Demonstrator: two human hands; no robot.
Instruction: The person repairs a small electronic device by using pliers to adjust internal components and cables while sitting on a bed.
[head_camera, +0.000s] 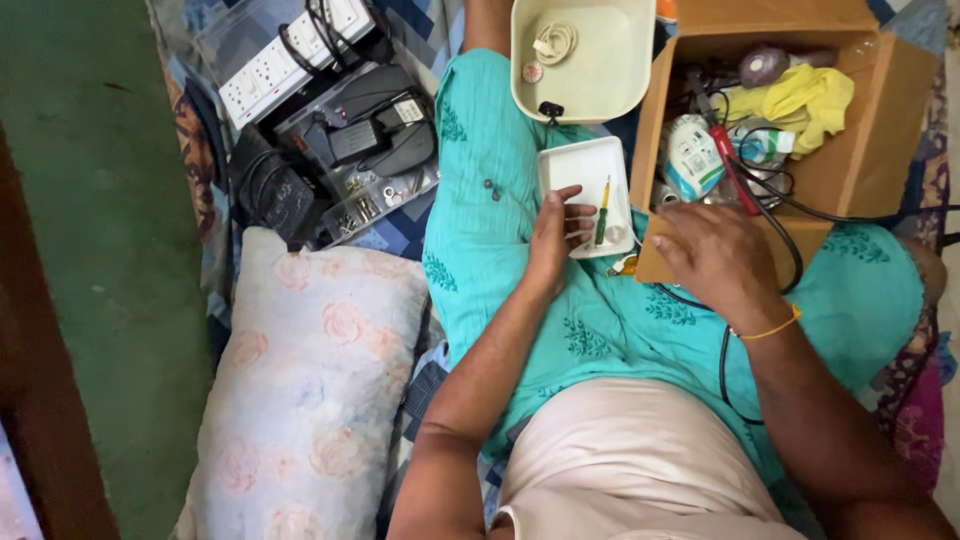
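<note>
White tray (586, 165) on lap, L hand (556, 235) fingers spread on its edge, R hand (712, 255) fingers curled on cardboard box (840, 175) rim.

A pale floral cushion (310, 400) lies on the patterned quilt (200, 230), beside a green floor (100, 200). Above it sits a clear plastic organiser box (360, 150) — black adapters and small metal parts inside — with a white power strip (290, 55) just behind. A cream plastic tub (583, 60) holds a coiled white cord (553, 42).
</note>
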